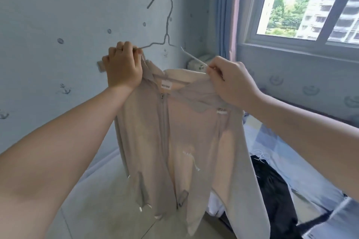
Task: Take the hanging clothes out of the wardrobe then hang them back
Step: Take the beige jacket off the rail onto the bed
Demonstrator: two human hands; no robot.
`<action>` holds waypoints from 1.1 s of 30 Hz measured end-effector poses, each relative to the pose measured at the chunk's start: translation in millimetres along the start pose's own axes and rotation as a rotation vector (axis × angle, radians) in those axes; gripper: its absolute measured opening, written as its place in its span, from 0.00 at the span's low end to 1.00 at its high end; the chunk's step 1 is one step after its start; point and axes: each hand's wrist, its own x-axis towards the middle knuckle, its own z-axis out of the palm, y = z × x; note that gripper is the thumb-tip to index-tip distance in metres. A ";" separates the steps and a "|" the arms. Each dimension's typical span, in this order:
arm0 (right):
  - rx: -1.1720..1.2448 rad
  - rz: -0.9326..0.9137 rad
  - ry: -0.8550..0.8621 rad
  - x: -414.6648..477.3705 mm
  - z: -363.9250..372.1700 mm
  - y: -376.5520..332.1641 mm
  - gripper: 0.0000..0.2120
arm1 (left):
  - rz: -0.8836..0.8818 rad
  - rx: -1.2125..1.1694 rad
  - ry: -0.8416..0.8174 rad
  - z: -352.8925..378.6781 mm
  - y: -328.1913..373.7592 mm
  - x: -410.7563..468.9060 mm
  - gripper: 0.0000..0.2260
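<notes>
Beige zip-front jacket (pixel 174 132), centre of the frame, held up in the air between both hands; its collar sits just below centre height and its hem hangs free above the pale tiled floor (pixel 97 200). A thin wire hanger (pixel 167 25) rises from the collar, its hook curving toward the upper left and touching nothing, with bare patterned wall (pixel 58 54) behind it.

The left hand (pixel 122 68) has a clenched grip: fingers curled round the hanger's left arm together with the jacket's shoulder cloth. The right hand (pixel 233 83) pinches the hanger's right arm near its tip, which stands clear of the cloth, while the jacket's other shoulder bunches under the palm. Whether that shoulder sits on the wire cannot be told. A small neck label (pixel 165 86) shows inside the collar; its print is too small to read.

Open room lies to the left and below the jacket. At the right, the garment's hanging sleeve overlaps the edge of a bed (pixel 287 161) with a blue checked sheet. A black garment (pixel 272 190) lies on the bed, partly hidden by the sleeve and cut off at the lower edge.

A window (pixel 310 6) fills the upper right, with a curtain (pixel 229 15) beside it. A white object (pixel 198 62) behind the collar is largely hidden and cannot be made out.
</notes>
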 end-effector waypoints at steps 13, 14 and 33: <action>-0.184 0.302 -0.063 15.9 90.9 100.6 0.07 | 0.057 -0.212 -0.244 176.7 -15.5 25.2 0.14; -0.199 0.316 -0.066 18.3 95.0 111.3 0.07 | 0.060 -0.232 -0.261 189.4 -14.4 26.2 0.14; -0.299 0.565 -0.344 62.6 204.7 356.6 0.07 | -0.014 -0.318 -0.691 460.0 0.1 10.5 0.11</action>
